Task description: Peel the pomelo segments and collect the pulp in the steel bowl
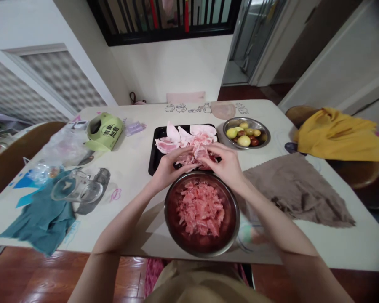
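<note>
Hands: both reach forward from the near edge of the tabletop (129,168), meeting over the front part of the black tray (152,162), just beyond the large metal bowl (205,246).
Left hand (169,166): comes in low with the wrist bent inward, fingers curved and thumb stretched toward the middle, pinching one side of a pink fruit piece (202,152).
Right hand (227,164): mirrors it, fingers arched over and thumb below, gripping the other side of that piece.
Forearms: slant inward to either side of the bowl, elbows wide; the upper arms run out of view at the bottom.
Fruit piece: held above the tray among other pink bits; where it ends and they begin is hard to make out.
Tray: pale rind pieces (204,130) lie along its far side; hands hide much of the front.
Bowl: loose pink pulp (200,208) heaped inside.
Right side: brown cloth (297,189), partly behind the right forearm.
Left side: clear jug (77,187), overlapping a teal cloth (41,223).
</note>
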Motion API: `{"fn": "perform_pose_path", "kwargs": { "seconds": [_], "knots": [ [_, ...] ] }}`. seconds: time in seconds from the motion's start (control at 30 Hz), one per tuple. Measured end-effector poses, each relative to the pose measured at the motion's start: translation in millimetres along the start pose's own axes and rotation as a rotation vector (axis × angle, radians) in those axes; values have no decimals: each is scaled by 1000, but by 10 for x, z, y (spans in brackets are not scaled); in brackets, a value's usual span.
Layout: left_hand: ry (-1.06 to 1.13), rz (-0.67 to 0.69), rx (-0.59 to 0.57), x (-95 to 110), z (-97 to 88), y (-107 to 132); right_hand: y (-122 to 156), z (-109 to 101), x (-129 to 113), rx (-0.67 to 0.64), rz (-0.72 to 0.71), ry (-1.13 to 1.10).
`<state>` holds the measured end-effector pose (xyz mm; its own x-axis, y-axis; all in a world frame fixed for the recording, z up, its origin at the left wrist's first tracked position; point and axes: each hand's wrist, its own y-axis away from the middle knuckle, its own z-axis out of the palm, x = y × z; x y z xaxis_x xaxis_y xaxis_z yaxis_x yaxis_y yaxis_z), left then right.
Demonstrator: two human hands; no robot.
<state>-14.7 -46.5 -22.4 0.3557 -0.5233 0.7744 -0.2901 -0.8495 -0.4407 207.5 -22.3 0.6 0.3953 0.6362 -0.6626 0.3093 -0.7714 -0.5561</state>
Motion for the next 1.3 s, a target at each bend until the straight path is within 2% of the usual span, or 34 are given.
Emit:
{"fn": "perform_pose_path", "kwargs": {
  "seconds": [0.1,0.23,0.4,0.47,0.63,0.77,0.87,0.93,1.0,1.17,1.3],
  "knots": [
    [278,-69,29,149,138,46,142,-3,-143,1,-69,96],
    [374,-113,52,143,176,23,201,-2,-215,-5,-140,157],
    [379,-53,85,-10,62,-218,-6,42,-114,10,-198,101],
    [364,-49,155,-112,2,-342,-114,53,-53,36,-185,107],
    [311,-14,226,-343,-132,-532,-239,38,79,117,-102,256],
    [300,0,254,-394,-160,-518,-241,61,237,-75,-53,437],
    [283,19,255,-388,-140,-481,-242,91,351,-243,-6,443],
    [249,41,247,-393,-119,-467,-240,91,380,-281,-7,417],
    [206,63,234,-411,-96,-460,-235,69,362,-215,-26,416],
    [88,121,215,-458,-58,-447,-218,38,239,100,-120,471],
    [18,207,180,-434,-54,-427,-206,93,213,135,-253,394]
  ]
}}
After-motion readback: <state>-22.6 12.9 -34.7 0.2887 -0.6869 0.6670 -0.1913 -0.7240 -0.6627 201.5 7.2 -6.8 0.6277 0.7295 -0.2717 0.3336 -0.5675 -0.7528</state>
